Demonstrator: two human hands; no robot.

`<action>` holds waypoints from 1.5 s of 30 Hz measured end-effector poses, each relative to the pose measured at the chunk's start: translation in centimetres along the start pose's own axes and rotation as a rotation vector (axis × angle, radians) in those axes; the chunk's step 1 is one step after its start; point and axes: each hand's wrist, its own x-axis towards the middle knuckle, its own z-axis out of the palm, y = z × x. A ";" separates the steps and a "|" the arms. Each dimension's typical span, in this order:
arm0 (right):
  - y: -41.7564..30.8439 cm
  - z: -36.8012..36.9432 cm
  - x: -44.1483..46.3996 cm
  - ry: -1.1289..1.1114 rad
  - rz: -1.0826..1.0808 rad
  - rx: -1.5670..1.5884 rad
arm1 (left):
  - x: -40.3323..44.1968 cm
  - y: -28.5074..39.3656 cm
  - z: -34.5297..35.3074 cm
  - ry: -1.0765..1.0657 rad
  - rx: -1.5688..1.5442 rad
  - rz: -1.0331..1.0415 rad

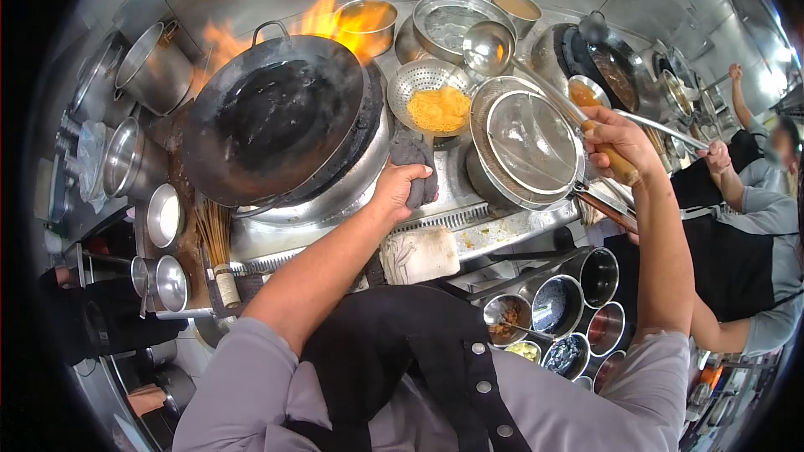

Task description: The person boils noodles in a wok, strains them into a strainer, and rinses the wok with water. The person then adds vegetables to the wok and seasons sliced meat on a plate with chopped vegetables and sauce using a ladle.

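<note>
My left hand (402, 190) is closed on a folded dark grey cloth (410, 155), just right of the big black wok (272, 117). The wok sits on the burner with dark, shiny liquid in it, and flames rise behind its rim. Beyond the cloth lies a perforated skimmer (406, 84) holding yellow shredded food (439, 109); whether the cloth touches its handle I cannot tell. In my right hand (624, 144) is the wooden handle of a ladle (488, 48), its metal bowl raised beside a round pot of liquid (452, 21).
Fine mesh strainers (532, 146) rest over a pot to the right. A bamboo brush (219, 251) and metal pots (155, 71) stand left. Seasoning containers (557, 305) are at my right front. A co-worker (737, 234) stands on the right by another wok (615, 71).
</note>
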 end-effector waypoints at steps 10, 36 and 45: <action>2.0 4.2 13.8 0.144 -0.057 -0.263 | -0.9 0.4 0.5 0.034 -0.004 0.032; 1.3 2.3 1.1 0.039 -0.093 -0.173 | -0.8 0.6 -0.1 0.021 -0.018 0.019; 3.0 6.0 15.3 0.130 -0.108 -0.189 | -0.4 0.6 -0.3 0.062 -0.006 -0.011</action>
